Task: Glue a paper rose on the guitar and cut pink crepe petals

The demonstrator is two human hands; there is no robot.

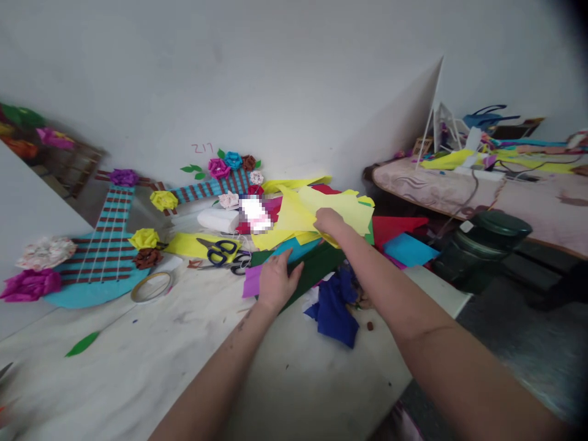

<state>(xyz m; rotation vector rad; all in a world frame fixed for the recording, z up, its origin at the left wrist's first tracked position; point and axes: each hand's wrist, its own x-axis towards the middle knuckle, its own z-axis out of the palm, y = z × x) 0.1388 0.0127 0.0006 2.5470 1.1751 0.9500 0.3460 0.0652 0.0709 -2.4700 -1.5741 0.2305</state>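
My right hand [328, 223] grips the edge of a stack of yellow paper sheets [321, 205] and lifts it off a pile of coloured sheets. Under it lie a dark green sheet [316, 264], a light blue sheet [294, 247] and a red sheet [395, 228]. My left hand [275, 282] lies flat with its fingers stretched out on the purple sheet [252, 282] and the green one, pressing them onto the white table [193, 361]. A crumpled dark blue paper [335, 306] sits just right of my left wrist.
Black-handled scissors [223, 252], a tape roll [151, 286] and a white roll [218, 220] lie to the left. A blue striped paper guitar [98, 251] with paper flowers leans by the wall. A dark bucket [482, 248] and a cluttered second table [459, 184] stand right.
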